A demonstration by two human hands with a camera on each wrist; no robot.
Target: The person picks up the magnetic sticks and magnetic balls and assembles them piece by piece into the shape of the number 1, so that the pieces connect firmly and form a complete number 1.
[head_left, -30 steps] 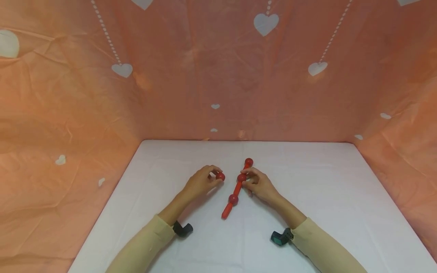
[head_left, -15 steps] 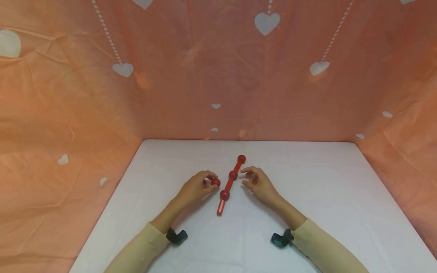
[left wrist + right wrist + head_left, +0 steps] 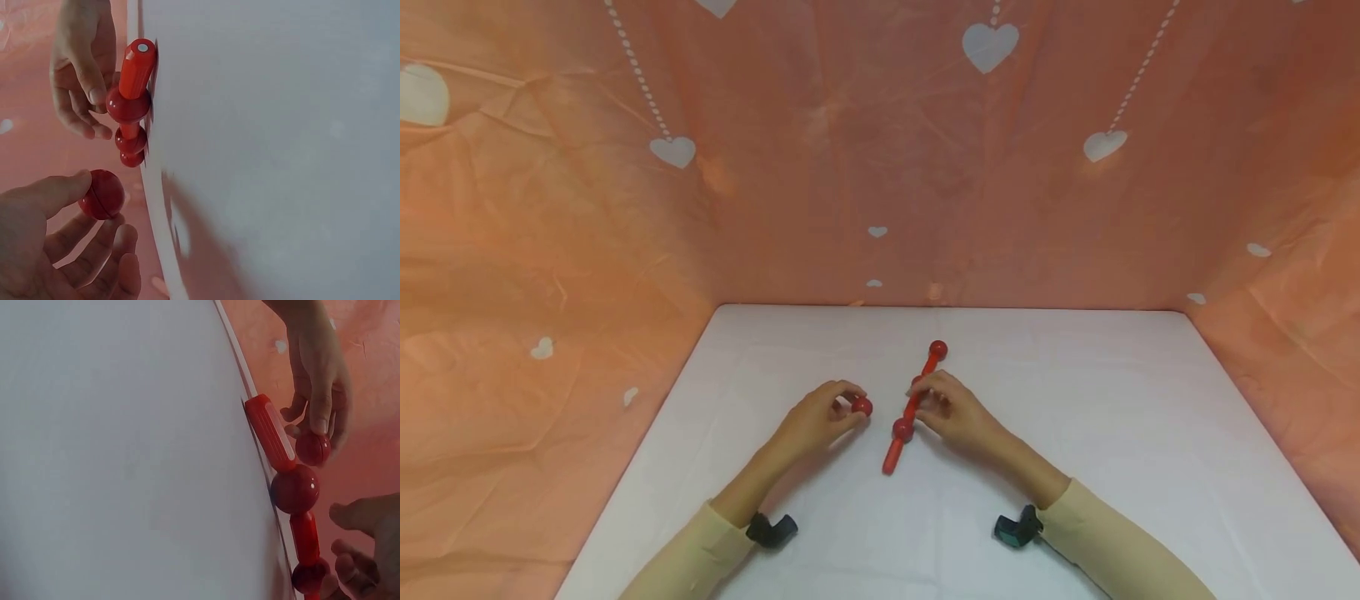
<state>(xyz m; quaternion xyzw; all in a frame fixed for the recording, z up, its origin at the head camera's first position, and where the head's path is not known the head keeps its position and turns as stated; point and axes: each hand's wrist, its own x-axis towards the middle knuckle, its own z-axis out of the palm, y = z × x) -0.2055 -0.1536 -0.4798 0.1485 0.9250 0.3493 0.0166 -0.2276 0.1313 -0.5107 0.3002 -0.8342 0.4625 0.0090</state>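
Observation:
My left hand (image 3: 816,421) pinches a loose red ball (image 3: 862,406) between thumb and fingers, a little above the table. In the left wrist view a seam line runs around that ball (image 3: 105,195). To its right lies a straight chain of red rods and balls, with a ball (image 3: 937,350) at its far end and a bare rod (image 3: 892,457) at its near end. A pale dot marks that rod's end face (image 3: 143,47). My right hand (image 3: 958,417) reaches over the chain's middle, a fingertip at the middle ball (image 3: 310,575). Its thumb stands apart from the rod (image 3: 305,537).
A white table (image 3: 1120,417) lies under both hands. Orange cloth (image 3: 820,183) with pale hearts hangs behind and at the sides. A small black device sits at the left wrist (image 3: 771,531) and another device at the right wrist (image 3: 1017,527).
My left hand has drawn back left and nearer with its ball. The chain has shifted left overall. The right hand came away from the middle ball, then reached over it again.

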